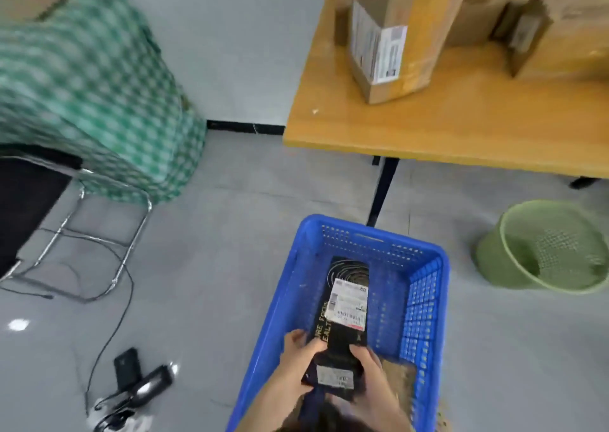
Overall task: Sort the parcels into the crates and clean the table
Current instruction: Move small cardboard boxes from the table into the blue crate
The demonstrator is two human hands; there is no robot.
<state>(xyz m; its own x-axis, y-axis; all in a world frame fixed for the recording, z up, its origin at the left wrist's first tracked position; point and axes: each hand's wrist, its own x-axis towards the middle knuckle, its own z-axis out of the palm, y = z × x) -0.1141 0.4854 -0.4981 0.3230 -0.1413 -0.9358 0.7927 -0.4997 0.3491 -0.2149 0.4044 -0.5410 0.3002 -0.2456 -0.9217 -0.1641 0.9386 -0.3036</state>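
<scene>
A long black parcel [342, 329] with a white shipping label lies lengthwise inside the blue crate [425, 303] on the floor. My left hand [301, 349] grips its near left edge and my right hand [369, 365] grips its near right edge. A brown parcel [400, 374] lies in the crate's near right corner, under my right hand. On the wooden table [461, 125] stands a cardboard parcel [395, 36] with a white label, and further cardboard boxes [543, 26] sit behind it to the right.
A green mesh waste bin [540, 250] stands on the floor right of the crate. A green checked cloth [99, 85] covers something at left above a metal-framed chair [99, 234]. Cables, a black phone [127, 367] and a dark cylinder [151, 384] lie on the floor.
</scene>
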